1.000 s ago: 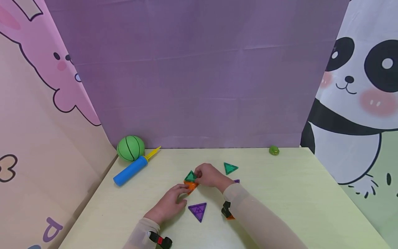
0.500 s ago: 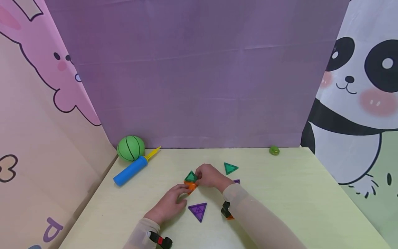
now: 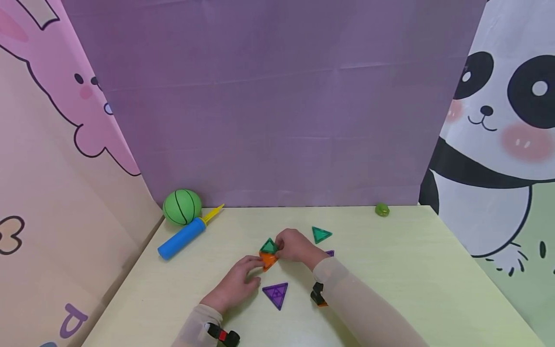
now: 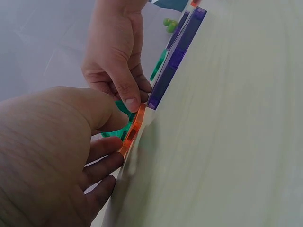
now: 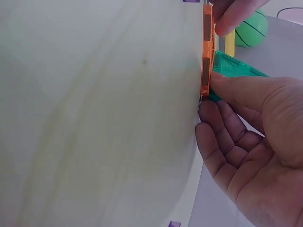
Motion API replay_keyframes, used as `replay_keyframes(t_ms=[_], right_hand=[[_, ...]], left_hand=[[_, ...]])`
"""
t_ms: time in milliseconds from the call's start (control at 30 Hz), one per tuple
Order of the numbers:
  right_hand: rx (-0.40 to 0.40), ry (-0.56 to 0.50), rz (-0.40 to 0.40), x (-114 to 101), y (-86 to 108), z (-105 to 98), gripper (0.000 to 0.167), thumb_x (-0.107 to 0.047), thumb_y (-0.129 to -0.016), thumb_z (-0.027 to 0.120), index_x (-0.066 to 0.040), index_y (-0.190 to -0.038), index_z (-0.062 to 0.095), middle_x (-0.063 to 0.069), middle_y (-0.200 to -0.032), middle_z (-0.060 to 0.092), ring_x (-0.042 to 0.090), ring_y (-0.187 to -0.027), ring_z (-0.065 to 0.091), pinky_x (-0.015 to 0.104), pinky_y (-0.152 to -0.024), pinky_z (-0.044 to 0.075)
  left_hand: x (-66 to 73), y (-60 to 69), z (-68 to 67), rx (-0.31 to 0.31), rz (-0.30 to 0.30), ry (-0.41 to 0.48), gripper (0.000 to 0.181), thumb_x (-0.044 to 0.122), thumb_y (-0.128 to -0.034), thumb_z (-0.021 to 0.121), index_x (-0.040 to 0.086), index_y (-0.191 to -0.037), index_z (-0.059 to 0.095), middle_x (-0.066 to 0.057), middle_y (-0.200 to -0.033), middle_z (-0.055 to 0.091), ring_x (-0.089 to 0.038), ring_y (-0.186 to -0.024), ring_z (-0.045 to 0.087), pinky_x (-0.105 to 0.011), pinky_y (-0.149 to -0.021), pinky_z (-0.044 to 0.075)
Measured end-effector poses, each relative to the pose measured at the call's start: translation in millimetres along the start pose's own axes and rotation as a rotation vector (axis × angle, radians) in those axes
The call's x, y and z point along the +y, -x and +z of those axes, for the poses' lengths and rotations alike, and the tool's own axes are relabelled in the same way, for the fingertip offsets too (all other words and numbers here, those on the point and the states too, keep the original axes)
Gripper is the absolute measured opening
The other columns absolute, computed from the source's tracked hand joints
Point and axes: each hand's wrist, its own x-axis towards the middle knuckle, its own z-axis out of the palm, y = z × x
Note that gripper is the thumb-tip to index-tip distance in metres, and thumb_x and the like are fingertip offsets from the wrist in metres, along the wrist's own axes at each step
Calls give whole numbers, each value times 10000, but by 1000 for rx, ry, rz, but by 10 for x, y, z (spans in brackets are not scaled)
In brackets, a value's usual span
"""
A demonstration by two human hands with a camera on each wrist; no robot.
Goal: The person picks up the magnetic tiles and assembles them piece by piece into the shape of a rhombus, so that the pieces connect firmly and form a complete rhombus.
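Note:
In the head view an orange triangular tile (image 3: 270, 260) and a green triangular tile (image 3: 269, 246) meet edge to edge, the green one tilted up in the right wrist view (image 5: 236, 66). My right hand (image 3: 297, 248) pinches the green tile at its right corner, thumb beside the orange edge. Fingertips of my left hand (image 3: 236, 285) touch the orange tile from the left, fingers loosely extended; the left wrist view shows them along the orange edge (image 4: 134, 130). A purple triangular tile (image 3: 276, 295) lies flat just in front of both hands.
Another green triangle (image 3: 321, 234) lies behind the right hand; a purple one (image 3: 331, 253) and an orange one (image 3: 323, 304) are partly hidden by the right arm. At the back stand a green ball (image 3: 182, 207), a blue pump (image 3: 182, 238) and a small green object (image 3: 382, 209).
The joined green and orange tiles have shifted slightly to the right together with my right hand. My left hand has barely moved, its fingertips still at the orange tile.

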Motion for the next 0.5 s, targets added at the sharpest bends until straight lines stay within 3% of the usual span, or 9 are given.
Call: replay_keyframes(t_ms=[500], right_hand=[[-9, 31, 22, 125, 32, -91, 129, -131, -871, 864, -109, -964, 778, -28, -875, 684, 164, -801, 597, 364, -791, 574]], left_hand=[[-19, -2, 5, 21, 41, -31, 406, 102, -1000, 685, 106, -1404, 639, -45, -1465, 555, -272, -1407, 486, -504, -1175, 398]])
